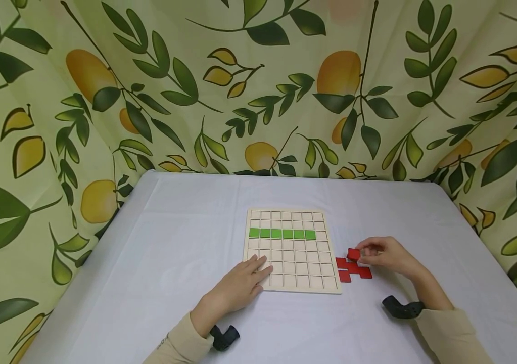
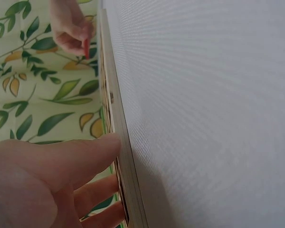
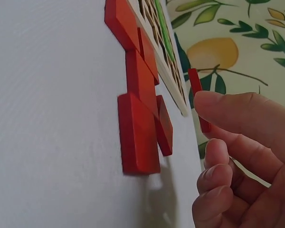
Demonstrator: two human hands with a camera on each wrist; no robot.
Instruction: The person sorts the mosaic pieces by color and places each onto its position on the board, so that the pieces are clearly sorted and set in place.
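The right hand (image 1: pixel 390 255) pinches a red tile (image 1: pixel 354 254). The board (image 1: pixel 300 268) lies left of it, with the left hand (image 1: pixel 238 284) spread on top.

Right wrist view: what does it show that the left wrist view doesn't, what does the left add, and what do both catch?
Only right wrist: the loose red tiles lying on the white cloth.

Only left wrist: the left hand, its thumb at the edge of the wooden board.

Both: the right hand pinching a raised red tile, the wooden board, the white cloth and the leaf-patterned fabric.
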